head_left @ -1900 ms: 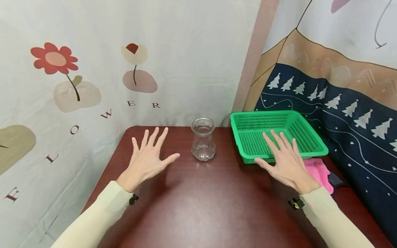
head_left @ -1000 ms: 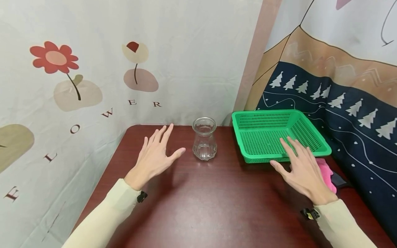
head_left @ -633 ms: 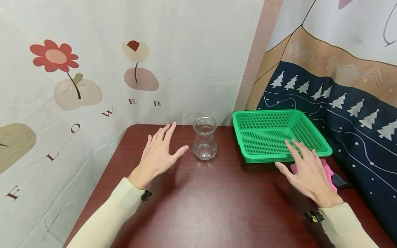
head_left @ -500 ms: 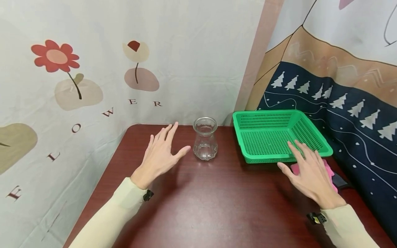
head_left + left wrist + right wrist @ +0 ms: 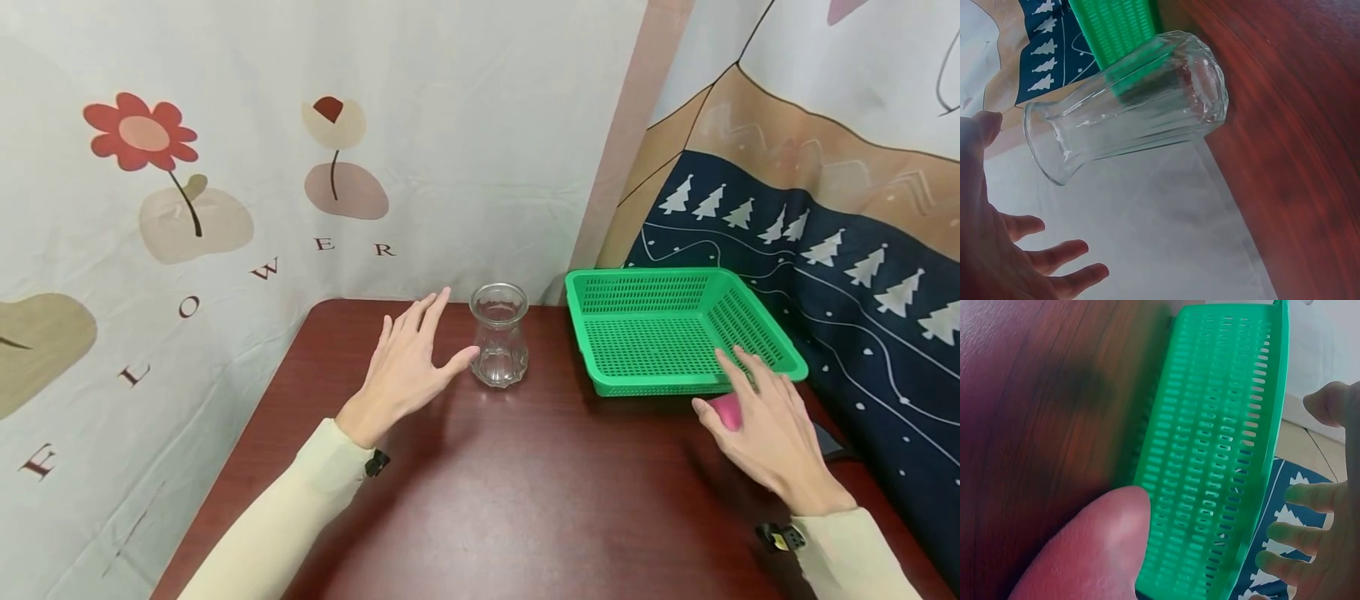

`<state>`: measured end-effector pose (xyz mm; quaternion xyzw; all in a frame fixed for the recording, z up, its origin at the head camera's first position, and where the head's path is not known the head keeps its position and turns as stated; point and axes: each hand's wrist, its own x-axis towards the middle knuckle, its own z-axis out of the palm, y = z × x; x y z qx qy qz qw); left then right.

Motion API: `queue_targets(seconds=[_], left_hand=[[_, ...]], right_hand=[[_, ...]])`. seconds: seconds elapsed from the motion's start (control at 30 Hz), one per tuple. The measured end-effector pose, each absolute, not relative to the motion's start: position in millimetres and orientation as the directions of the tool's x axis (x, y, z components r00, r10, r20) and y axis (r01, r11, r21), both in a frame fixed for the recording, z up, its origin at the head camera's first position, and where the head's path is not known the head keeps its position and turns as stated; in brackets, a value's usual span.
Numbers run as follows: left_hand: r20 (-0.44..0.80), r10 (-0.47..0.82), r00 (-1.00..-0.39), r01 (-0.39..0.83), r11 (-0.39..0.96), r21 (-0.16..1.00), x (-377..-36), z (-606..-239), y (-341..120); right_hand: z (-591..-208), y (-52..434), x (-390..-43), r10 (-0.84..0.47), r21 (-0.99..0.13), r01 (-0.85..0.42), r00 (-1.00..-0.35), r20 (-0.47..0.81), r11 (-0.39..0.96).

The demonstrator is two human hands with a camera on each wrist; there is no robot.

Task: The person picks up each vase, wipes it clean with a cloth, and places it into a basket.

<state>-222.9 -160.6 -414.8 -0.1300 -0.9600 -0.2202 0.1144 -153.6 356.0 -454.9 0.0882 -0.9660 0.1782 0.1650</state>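
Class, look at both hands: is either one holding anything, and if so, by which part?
Nothing is held. The left hand is open beside the glass vase, apart from it; the right hand is open above the pink cloth.

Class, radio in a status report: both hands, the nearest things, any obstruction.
Left hand open beside glass vase, not touching. Right hand open over pink cloth, at green basket's near corner. Vase upright, nothing between it and the left hand.

Bright, even indoor light; head view sharp, wrist views soft.

Soft sheen lies on the dark red worktop [image 5: 525,500], with faint shadows under both hands. The thumb [image 5: 1091,550] is blurred close to the lens; the wide-angle head view bends at its edges.
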Motion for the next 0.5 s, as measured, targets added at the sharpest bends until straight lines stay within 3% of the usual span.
queue_targets(seconds=[0.5], left_hand=[[0.32,0.212,-0.923,0.336,0.85,0.406,-235.1,-413.8,-144.1]], right_hand=[[-456.4,372.8,-149.9,-0.062,-0.3,-0.176,-0.933,0.354,0.938]])
